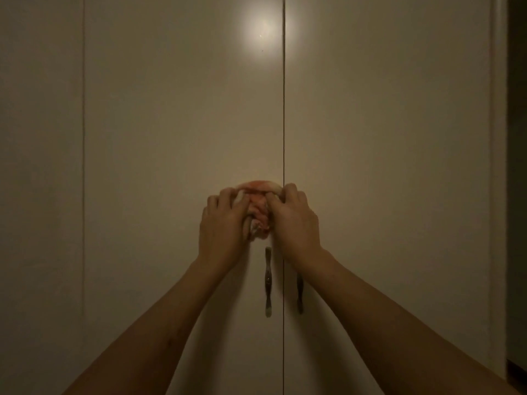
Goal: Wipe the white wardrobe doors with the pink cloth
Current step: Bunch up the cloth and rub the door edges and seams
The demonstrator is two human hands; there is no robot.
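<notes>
The dim light leaves me little to read on the far-left panel beyond a thin seam at its edge. Both forearms are cut off by the bottom of my view. The left hand curls its fingers into the cloth and grips it against the middle door. Only a bunched pink strip shows between the hands, just left of the centre seam. A glare spot sits high above it. The left handle hangs just below the cloth. The right hand grips the cloth's other side with curled fingers and lies across the seam, its wrist hiding the top of the right handle. The right door ends at a dark strip I cannot make out.
</notes>
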